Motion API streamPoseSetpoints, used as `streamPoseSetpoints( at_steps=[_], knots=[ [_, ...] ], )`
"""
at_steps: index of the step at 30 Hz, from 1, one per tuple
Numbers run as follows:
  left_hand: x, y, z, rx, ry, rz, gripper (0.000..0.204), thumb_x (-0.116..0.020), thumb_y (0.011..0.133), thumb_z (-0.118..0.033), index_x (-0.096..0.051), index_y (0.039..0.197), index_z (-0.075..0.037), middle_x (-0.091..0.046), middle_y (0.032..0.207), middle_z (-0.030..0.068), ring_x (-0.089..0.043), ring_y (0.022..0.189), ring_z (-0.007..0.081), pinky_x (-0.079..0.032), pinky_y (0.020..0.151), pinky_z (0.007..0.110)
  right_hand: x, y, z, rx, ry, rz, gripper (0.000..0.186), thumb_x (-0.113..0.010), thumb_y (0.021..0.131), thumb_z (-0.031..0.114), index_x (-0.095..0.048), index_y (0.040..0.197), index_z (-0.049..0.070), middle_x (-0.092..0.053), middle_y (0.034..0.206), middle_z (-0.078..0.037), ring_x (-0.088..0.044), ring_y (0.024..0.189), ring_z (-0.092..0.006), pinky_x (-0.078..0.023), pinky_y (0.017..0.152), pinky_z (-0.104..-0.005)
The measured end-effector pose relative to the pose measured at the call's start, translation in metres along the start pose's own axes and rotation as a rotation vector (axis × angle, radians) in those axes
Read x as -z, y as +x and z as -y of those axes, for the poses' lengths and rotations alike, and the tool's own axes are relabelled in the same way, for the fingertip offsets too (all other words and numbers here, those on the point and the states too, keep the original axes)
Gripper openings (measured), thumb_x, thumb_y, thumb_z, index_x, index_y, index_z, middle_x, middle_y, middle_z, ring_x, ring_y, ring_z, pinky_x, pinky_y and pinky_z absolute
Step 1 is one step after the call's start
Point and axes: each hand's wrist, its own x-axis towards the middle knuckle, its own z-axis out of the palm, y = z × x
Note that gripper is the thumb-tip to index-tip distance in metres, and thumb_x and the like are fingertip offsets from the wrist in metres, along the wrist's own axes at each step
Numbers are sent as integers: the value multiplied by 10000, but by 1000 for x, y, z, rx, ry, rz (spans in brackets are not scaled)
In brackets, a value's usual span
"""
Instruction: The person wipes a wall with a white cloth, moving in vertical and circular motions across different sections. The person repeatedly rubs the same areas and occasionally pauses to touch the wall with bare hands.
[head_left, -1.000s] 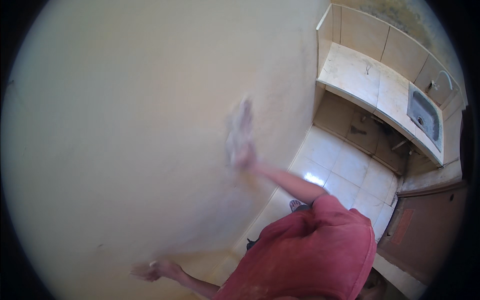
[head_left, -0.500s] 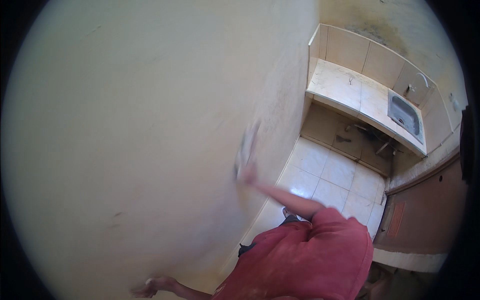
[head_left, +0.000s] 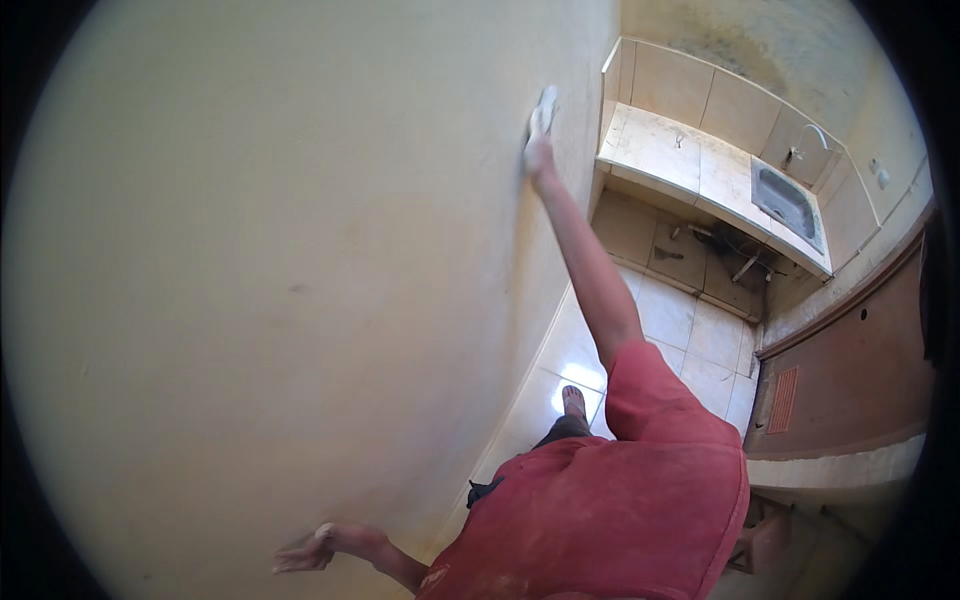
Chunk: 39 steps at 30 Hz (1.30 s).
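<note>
My right hand point(head_left: 538, 158) is stretched far forward along the pale painted wall point(head_left: 300, 200). Its fingers are closed on a whitish flat pad point(head_left: 545, 108), long and narrow, lying against the wall; whether this is folded cloth or something stiffer cannot be made out. At the lower left my left hand point(head_left: 308, 552) is beside the lower part of the same wall, fingers stretched out and thumb apart, holding nothing. Whether its fingertips touch the wall is unclear. A few faint smudges mark the wall between the two hands.
A tiled counter point(head_left: 655, 145) with a metal sink point(head_left: 787, 203) and a white tap point(head_left: 815, 130) stands at the far right. Pipes point(head_left: 745, 268) show beneath. A brown door point(head_left: 850, 360) is at the right, above a ledge. My foot point(head_left: 573, 402) rests on shiny floor tiles point(head_left: 665, 310).
My right hand has moved forward and up along the wall with the whitish pad, and the arm has straightened. My left hand has shifted slightly up and right, staying open.
</note>
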Motion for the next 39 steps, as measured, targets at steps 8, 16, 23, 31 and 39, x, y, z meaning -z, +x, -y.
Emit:
streamPoseSetpoints(
  at_steps=[8,16,23,31,39],
  knots=[
    [3,3,-5,-196,-34,-110,883,-194,837,-813,-512,1442,-255,-441,1530,88,-586,1241,331,-540,873,498,-7,-343,142,-85,-36,437,763,-482,990,143,-14,1567,-33,126,1635,-238,45,1527,-358,-24,1227,-416],
    [-2,1,4,-200,-63,-101,656,-355,916,-619,-488,1460,-277,-418,1548,36,-540,1299,290,-501,951,511,-15,-115,57,86,11,55,772,-466,971,111,7,1562,-41,121,1636,-236,67,1525,-363,-9,1226,-434],
    [22,11,-52,359,-128,16,556,-394,992,-571,-561,1404,-237,-506,1486,78,-585,1248,329,-531,872,516,-7,-73,58,28,-27,14,781,-453,955,84,25,1558,-48,117,1638,-234,87,1523,-367,5,1225,-450],
    [6,5,-16,-226,50,-226,598,-420,966,-565,-521,1445,-222,-475,1510,90,-577,1259,306,-478,937,508,-10,-300,117,-134,-18,330,770,-454,966,101,13,1559,-49,100,1641,-231,87,1521,-377,19,1222,-464],
    [-4,1,1,-348,22,-234,800,-291,904,-760,-465,1484,-237,-427,1538,133,-594,1225,374,-518,858,536,-7,-67,50,-50,149,47,613,-268,1080,248,-24,1559,-46,76,1655,-177,46,1531,-301,7,1235,-400]
  ],
)
